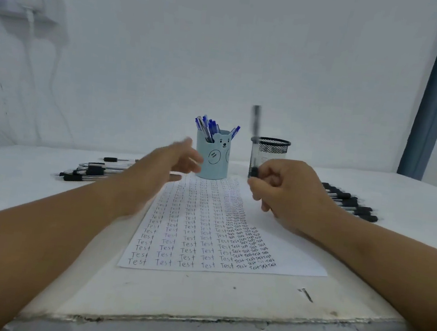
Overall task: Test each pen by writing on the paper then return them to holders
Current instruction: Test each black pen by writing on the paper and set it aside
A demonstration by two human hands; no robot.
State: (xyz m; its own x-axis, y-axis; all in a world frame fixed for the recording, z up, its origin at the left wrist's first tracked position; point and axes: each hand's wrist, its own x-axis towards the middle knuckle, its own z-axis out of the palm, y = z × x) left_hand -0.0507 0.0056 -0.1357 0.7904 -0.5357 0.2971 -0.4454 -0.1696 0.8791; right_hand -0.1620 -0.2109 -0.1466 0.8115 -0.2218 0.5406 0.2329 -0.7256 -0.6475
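A white sheet of paper (pixel 204 234) covered with rows of the word "Test" lies in the middle of the table. My right hand (pixel 288 189) pinches a black pen (pixel 254 139) that stands almost upright, blurred, just in front of the black mesh holder (pixel 272 151). My left hand (pixel 169 159) hovers blurred above the paper's far left corner, fingers loosely spread, holding nothing, beside the light blue bear holder (pixel 214 156) filled with several blue pens (pixel 210 127).
Several black pens (pixel 88 171) lie in a pile on the table at the left. Another row of black pens (pixel 352 202) lies at the right behind my right wrist. The white wall stands close behind the holders. The table's chipped front edge (pixel 194 320) is near me.
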